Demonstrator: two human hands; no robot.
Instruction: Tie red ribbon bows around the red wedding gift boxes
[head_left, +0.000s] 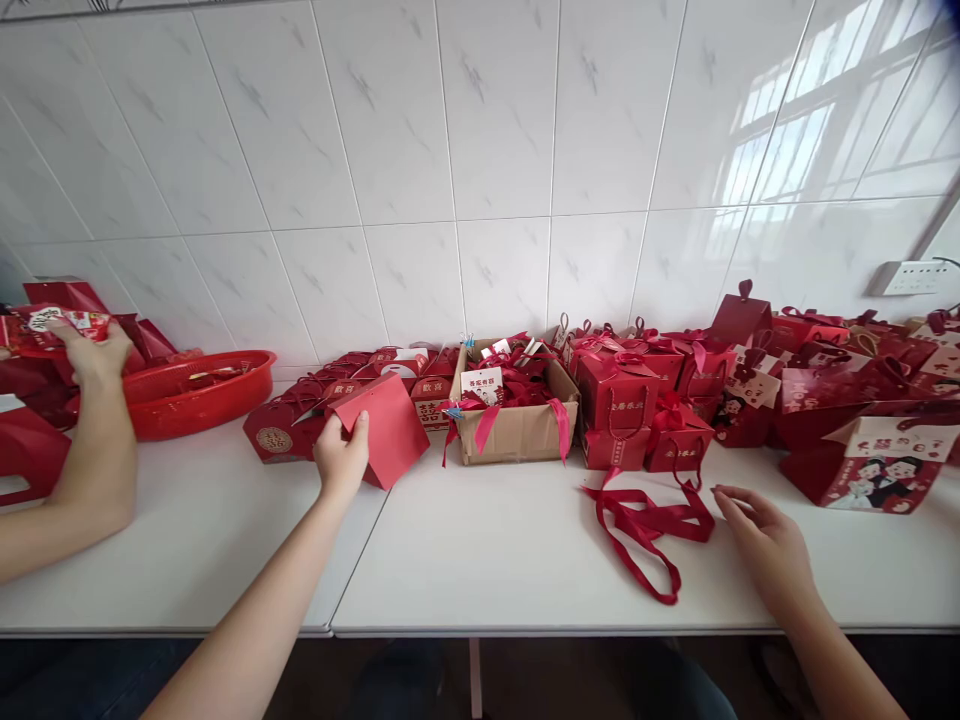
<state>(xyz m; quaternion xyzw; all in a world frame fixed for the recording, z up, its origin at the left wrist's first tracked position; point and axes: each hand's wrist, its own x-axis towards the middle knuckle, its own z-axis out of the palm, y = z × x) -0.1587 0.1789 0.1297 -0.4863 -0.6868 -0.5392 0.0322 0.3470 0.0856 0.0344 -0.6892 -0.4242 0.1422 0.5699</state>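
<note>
My left hand (pixel 343 455) is closed on the edge of a plain red gift box (pixel 394 425), held tilted above the table. Behind it, several decorated red boxes stand in a row, among them a dark red box (pixel 279 440) with a gold emblem. To the right, my right hand (pixel 765 545) is over the table with its fingers stretched out and nothing visible in them. Its fingertips are just beside a loose heap of dark red ribbon (pixel 645 520). A small red box with a ribbon handle (pixel 679 447) stands behind the ribbon.
An open cardboard box (pixel 517 440) holds ribbons and printed tags. Stacked red boxes (pixel 619 395) stand right of it, and a box with a printed couple (pixel 889 465) farther right. At left, another person's hand (pixel 97 350) holds a red packet near a red plastic basin (pixel 202 400).
</note>
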